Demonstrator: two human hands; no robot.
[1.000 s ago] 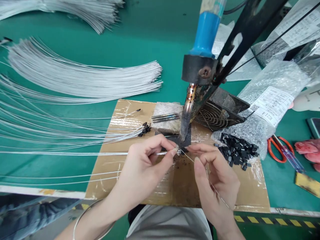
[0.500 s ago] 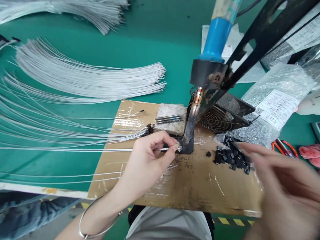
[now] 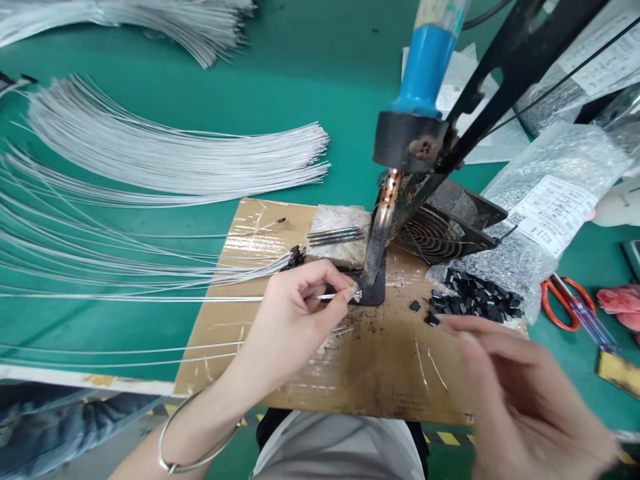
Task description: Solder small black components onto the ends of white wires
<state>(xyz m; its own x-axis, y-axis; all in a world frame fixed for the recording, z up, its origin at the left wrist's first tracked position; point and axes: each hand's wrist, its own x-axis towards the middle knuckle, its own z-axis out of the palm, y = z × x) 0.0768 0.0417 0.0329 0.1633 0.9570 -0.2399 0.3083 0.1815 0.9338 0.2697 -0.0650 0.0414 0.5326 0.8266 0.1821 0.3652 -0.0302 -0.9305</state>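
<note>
My left hand (image 3: 305, 307) is closed in a pinch on a thin white wire (image 3: 235, 299), its end just past my fingertips. That end lies close beside the tip of a blue-handled soldering iron (image 3: 383, 230), above a small black plate (image 3: 374, 287). Blurred by motion, my right hand (image 3: 530, 393) hovers at the near side of a pile of small black plastic pieces (image 3: 475, 297). A black piece (image 3: 431, 318) shows right at its fingertips; whether they grip it I cannot tell. Another loose piece (image 3: 415, 305) lies further left.
Bundles of white wires (image 3: 190, 157) cover the left of the green table. On the brown cardboard (image 3: 380, 373) rests a pale block (image 3: 337, 250) with metal rods. Behind the iron stands a black fan (image 3: 430, 233). Bubble wrap (image 3: 565, 167) and orange-handled scissors (image 3: 560, 307) lie right.
My right hand has moved left and slightly down, baring more of the black pile and the scissors. My left hand keeps its pinch on the wire near the iron tip.
</note>
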